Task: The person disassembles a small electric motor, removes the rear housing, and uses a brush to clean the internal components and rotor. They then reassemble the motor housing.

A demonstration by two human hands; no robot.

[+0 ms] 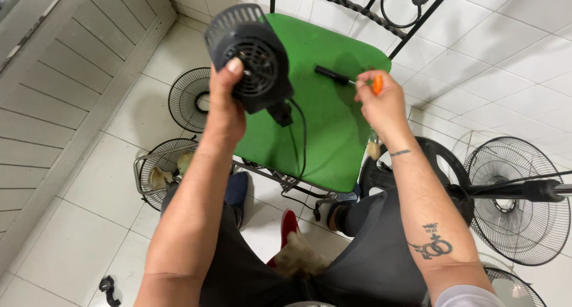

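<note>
My left hand (225,98) holds a black fan motor housing (250,56) upright over a green-cushioned chair (333,146), thumb pressed on its vented back. A black cord (300,140) hangs from the housing down across the cushion. My right hand (381,104) grips an orange-handled tool (377,84) just above the cushion's right edge. A black-handled screwdriver (333,76) lies on the cushion, its tip close to my right fingers.
Black wire fan grilles lie on the white tiled floor: one (189,98) at the left of the chair, another (164,173) below it, and one (515,199) at the right on a fan stand (524,191). The chair's iron backrest (357,6) rises behind.
</note>
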